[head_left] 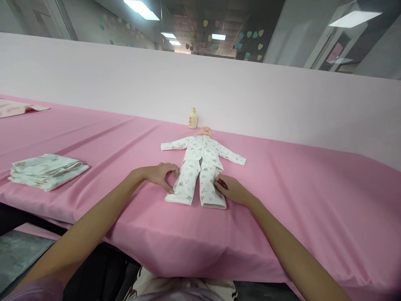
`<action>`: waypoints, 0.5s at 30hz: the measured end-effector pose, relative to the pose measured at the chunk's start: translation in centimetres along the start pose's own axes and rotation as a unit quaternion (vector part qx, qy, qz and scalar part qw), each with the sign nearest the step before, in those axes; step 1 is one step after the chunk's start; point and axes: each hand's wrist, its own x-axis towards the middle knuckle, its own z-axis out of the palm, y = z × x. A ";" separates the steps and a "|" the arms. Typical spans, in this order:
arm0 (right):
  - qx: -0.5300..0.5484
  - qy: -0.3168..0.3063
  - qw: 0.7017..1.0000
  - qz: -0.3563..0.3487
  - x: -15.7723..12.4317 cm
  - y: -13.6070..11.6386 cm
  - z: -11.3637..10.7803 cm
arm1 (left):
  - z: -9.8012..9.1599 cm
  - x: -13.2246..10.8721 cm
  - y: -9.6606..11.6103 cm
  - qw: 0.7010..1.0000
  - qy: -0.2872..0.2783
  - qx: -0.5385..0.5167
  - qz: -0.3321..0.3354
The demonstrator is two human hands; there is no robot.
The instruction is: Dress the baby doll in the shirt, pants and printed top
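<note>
A baby doll [205, 131] lies on its back, head toward the wall. It wears a white printed jacket [197, 148] with both sleeves spread out to the sides. Matching baby pants [186, 182] lie over its legs, the two legs slightly apart. My left hand [163, 175] rests at the outer edge of the left pant leg, thumb and fingers apart around a gap. At the right pant leg, my right hand [230, 188] has its fingers curled in and pressed against the outer edge of the cloth. The doll's feet and hands are hidden in the clothes.
A cream pump bottle [193, 118] stands behind the doll's head by the white wall [131, 79]. Folded printed cloth [46, 170] lies at the left. A pale pink cloth [19, 108] is at the far left. Pink cloth covers the table [297, 200].
</note>
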 end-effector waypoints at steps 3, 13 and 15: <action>0.003 -0.003 1.000 -0.007 -0.1 -0.1 -0.1 | 0.1 -0.2 0.2 1.000 -0.008 0.007 -0.008; 0.000 -0.002 1.000 -0.002 -0.1 -0.4 -0.3 | 1.0 -0.9 0.5 0.999 -0.016 0.030 -0.005; 0.000 -0.002 1.000 0.001 -0.2 -0.4 -0.3 | 1.1 -0.9 0.2 0.998 0.033 0.044 0.009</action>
